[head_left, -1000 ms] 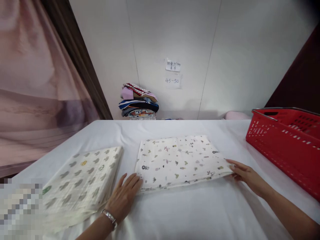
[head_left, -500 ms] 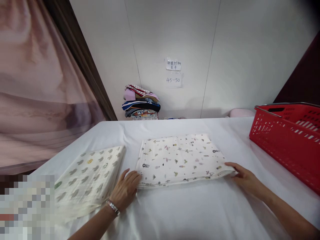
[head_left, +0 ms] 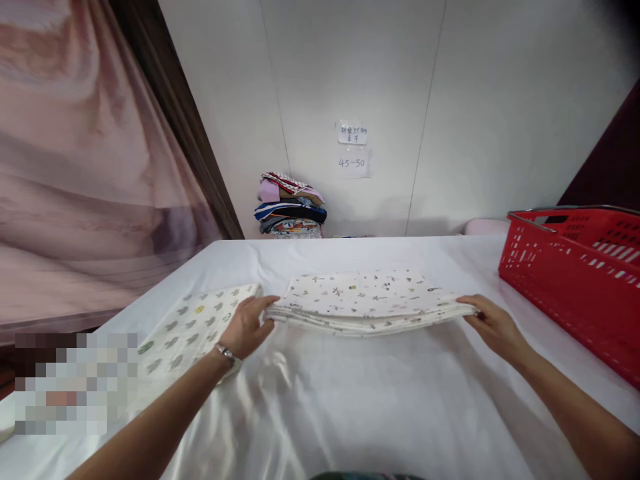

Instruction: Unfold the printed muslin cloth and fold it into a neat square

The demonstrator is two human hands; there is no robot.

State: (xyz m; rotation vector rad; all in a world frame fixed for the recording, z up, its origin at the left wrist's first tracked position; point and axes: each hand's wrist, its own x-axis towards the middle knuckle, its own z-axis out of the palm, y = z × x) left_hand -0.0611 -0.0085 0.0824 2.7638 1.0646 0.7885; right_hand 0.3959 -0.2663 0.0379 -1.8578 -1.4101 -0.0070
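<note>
My left hand [head_left: 246, 327] and right hand [head_left: 494, 328] pinch the cloth [head_left: 360, 293] by its raised near corners; it stretches away beyond them, long axis left-to-right, far edge apparently on the worktop [head_left: 380, 400].

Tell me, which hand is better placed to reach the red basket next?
Probably the right hand: it's nearer the red basket. The left hand is farther away, and both grip the printed cloth.

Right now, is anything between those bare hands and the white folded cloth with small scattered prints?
Nothing visible: the left hand and right hand each pinch a near corner of that white folded cloth. A white cloth with grey prints lies left of it, not between.
</note>
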